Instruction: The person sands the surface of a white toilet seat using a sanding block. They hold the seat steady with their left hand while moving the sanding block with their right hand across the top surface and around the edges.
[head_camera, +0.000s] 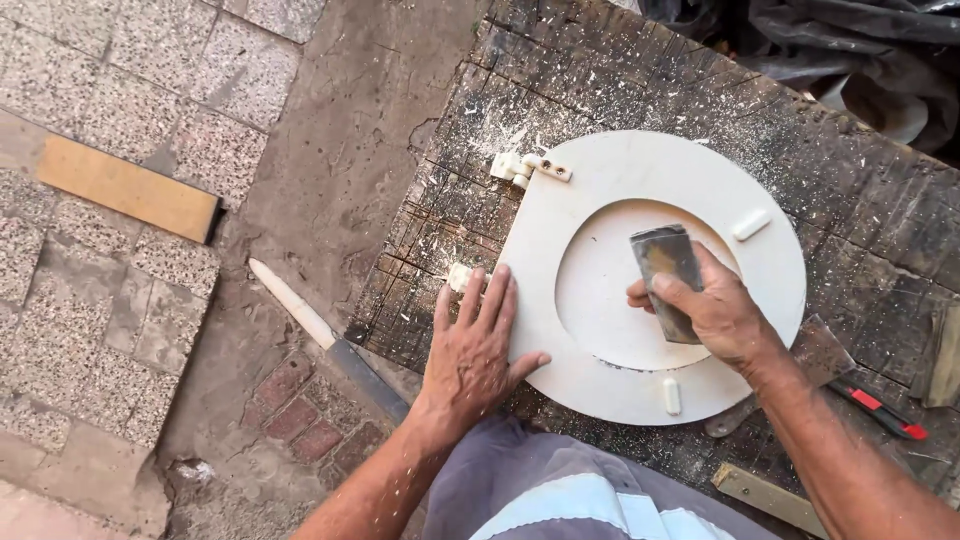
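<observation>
At the far left we see a flat tan wooden board (128, 187) lying on the speckled stone paving (90, 330), and nearer the middle a long off-white pointed strip (292, 302) resting on the bare concrete beside the corner of the dark, scored wooden workbench (600, 70), which is dusted with pale shavings.

Our left hand (478, 352) comes up from the lower edge, forearm angled toward the bench, palm down and fingers spread flat. It grips nothing; the fingers press on the left edge of the round off-white toilet seat (640, 175), the thumb splayed out to the right across the ring. The seat lies flat on the bench, its hinge hardware (530, 168) at the upper left and small white bumpers (751, 224) on its face.

Our right hand (712, 312) reaches in from the lower right, wrist bent, fingers curled closed around a grey folded piece of sandpaper (664, 262) held against the inner disc of the seat, near its right side.

Further right, a red-and-black-handled tool (880, 408) lies on the bench, with a brass-coloured metal strip (765, 497) below it, and dark plastic sheeting (850, 40) bunched beyond the bench's far edge.
</observation>
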